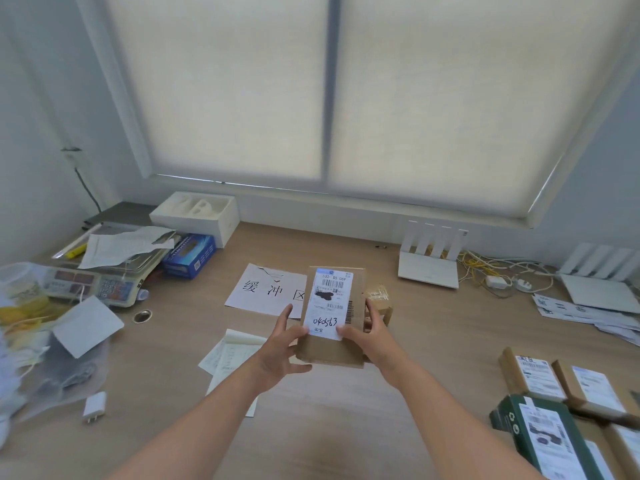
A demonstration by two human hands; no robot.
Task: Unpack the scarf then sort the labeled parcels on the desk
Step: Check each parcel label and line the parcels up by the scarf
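Note:
Above the middle of the desk I hold a brown cardboard parcel [332,351] upright, its white shipping label with a handwritten number facing me. My left hand [280,348] grips its left edge, thumb on the label's lower corner. My right hand [369,336] grips the right edge with the thumb on the label. Several more labeled parcels [540,379], brown ones and a dark green one [543,434], lie at the desk's front right. No scarf is in view.
A white sheet with large characters [266,289] lies behind the parcel, more papers [225,358] below it. A scale [104,271], blue box [190,254] and white box [197,211] crowd the left. Two white routers [429,265] and cables stand at the back right.

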